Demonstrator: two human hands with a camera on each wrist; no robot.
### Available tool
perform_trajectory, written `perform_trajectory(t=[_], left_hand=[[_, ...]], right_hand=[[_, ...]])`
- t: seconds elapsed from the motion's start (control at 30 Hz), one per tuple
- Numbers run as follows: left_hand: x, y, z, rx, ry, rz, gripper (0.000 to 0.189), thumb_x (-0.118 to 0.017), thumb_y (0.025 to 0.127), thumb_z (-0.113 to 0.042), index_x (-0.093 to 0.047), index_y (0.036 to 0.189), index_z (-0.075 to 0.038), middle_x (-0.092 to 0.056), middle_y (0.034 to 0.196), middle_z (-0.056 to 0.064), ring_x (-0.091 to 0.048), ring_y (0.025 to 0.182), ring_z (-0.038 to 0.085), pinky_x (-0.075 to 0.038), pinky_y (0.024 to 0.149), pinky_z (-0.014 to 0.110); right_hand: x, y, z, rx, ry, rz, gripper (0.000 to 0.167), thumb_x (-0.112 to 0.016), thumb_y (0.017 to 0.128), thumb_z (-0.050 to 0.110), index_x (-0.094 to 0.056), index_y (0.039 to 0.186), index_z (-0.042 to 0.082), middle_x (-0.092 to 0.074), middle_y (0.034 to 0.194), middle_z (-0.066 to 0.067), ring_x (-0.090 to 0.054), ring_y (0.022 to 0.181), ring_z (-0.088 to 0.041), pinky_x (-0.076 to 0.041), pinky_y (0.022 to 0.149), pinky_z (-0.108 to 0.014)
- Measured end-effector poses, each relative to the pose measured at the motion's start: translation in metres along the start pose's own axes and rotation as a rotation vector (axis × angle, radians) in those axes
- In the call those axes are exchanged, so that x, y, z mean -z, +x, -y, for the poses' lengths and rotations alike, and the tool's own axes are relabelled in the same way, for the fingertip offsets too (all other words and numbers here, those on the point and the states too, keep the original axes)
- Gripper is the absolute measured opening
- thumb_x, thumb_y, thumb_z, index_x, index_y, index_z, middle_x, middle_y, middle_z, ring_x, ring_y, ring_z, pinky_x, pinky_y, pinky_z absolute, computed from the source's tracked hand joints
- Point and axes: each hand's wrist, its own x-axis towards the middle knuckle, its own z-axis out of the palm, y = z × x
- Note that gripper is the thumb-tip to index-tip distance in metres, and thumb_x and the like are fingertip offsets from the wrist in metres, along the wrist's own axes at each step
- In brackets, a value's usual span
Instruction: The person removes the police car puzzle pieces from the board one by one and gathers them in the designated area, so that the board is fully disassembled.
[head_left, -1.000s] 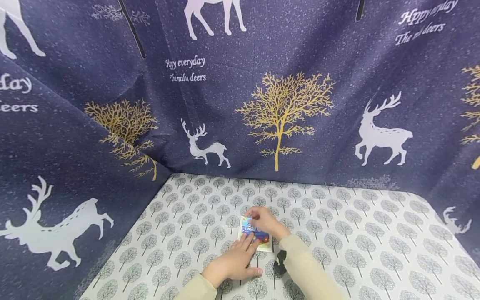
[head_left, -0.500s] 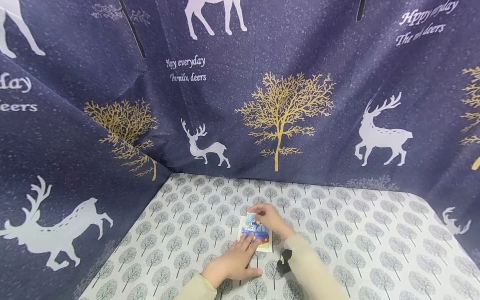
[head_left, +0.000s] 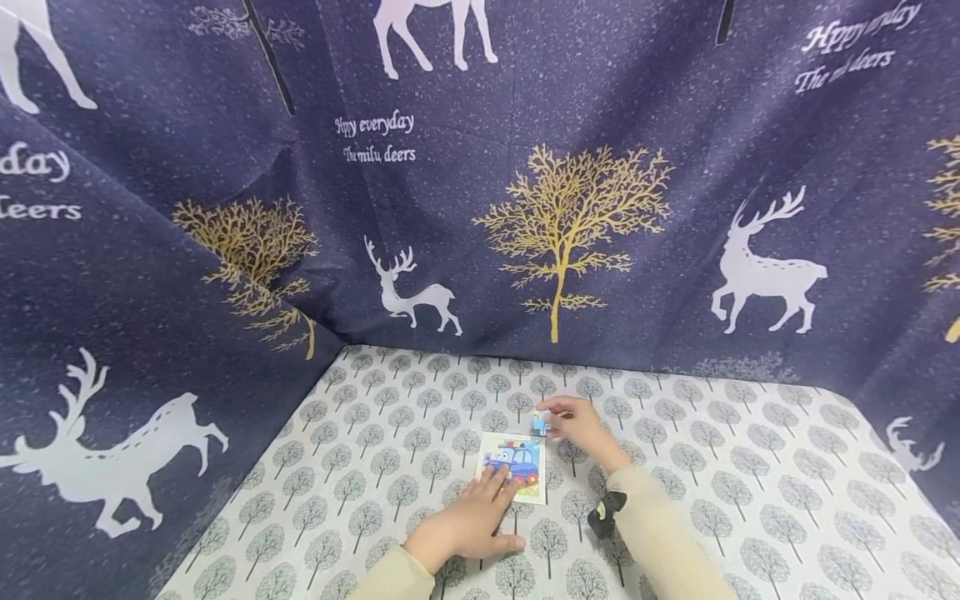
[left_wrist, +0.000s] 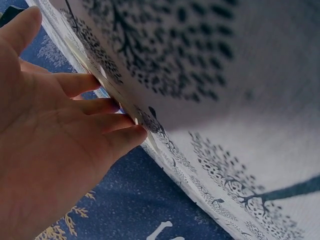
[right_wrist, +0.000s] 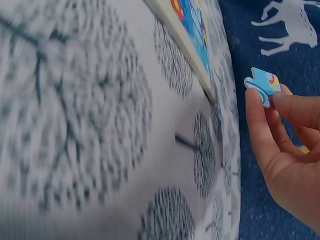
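Observation:
A small rectangular jigsaw puzzle (head_left: 528, 457) with a blue cartoon car lies on the patterned cloth in the head view. My left hand (head_left: 471, 518) rests on its lower left part, fingers straight; from the side, the left wrist view has that hand (left_wrist: 60, 135) with its fingertips at the thin board. Just beyond the puzzle's far right corner, my right hand (head_left: 581, 427) pinches a light blue jigsaw piece (head_left: 539, 422) between thumb and fingers. A knob and some yellow and red print show on the piece (right_wrist: 266, 84) in the right wrist view, held off the cloth.
White cloth (head_left: 360, 500) printed with grey trees covers the table. Dark blue curtains (head_left: 622, 100) with deer and gold trees stand behind and on the left. A black device (head_left: 606, 514) sits at the right sleeve.
My right hand has lifted the jigsaw piece from the puzzle's top left area and carried it right, past the far right corner. The left hand has stayed in place.

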Motion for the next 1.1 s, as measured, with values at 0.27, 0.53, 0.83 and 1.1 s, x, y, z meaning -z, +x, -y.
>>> perform_trajectory(t=[0.27, 0.53, 0.83, 1.1], left_hand=[[0.002, -0.001, 0.000, 0.002, -0.006, -0.001, 0.087, -0.053, 0.087, -0.061, -0.023, 0.154, -0.012, -0.016, 0.158, 0.016, -0.016, 0.145, 0.036, -0.023, 0.115, 0.047], [0.001, -0.001, 0.001, -0.006, -0.014, 0.007, 0.087, -0.052, 0.088, -0.061, -0.023, 0.154, -0.012, -0.017, 0.158, 0.016, -0.016, 0.145, 0.036, -0.023, 0.115, 0.048], [-0.002, -0.001, 0.002, -0.002, -0.008, 0.003, 0.088, -0.052, 0.087, -0.062, -0.025, 0.153, -0.012, -0.016, 0.159, 0.016, -0.015, 0.145, 0.035, -0.023, 0.115, 0.047], [-0.003, 0.000, 0.003, -0.006, -0.011, 0.003, 0.088, -0.052, 0.087, -0.061, -0.024, 0.153, -0.011, -0.015, 0.159, 0.016, -0.015, 0.145, 0.035, -0.022, 0.115, 0.048]], right_hand=[[0.022, -0.010, 0.001, -0.072, 0.034, -0.026, 0.025, -0.056, 0.091, -0.004, -0.064, 0.114, -0.007, -0.063, 0.109, -0.024, -0.068, 0.085, -0.031, -0.058, 0.079, -0.039], [0.040, -0.018, -0.008, -0.085, -0.036, 0.002, 0.032, -0.064, 0.086, -0.002, -0.062, 0.118, -0.006, -0.060, 0.104, -0.020, -0.065, 0.090, -0.028, -0.057, 0.079, -0.037], [0.047, -0.022, -0.021, -0.117, -0.075, -0.049, 0.033, -0.066, 0.081, -0.004, -0.063, 0.114, -0.008, -0.060, 0.097, -0.017, -0.065, 0.090, -0.029, -0.058, 0.077, -0.036], [0.048, -0.024, -0.026, -0.144, -0.120, -0.033, 0.028, -0.067, 0.082, -0.003, -0.064, 0.109, -0.005, -0.059, 0.090, -0.010, -0.064, 0.080, -0.020, -0.057, 0.073, -0.033]])
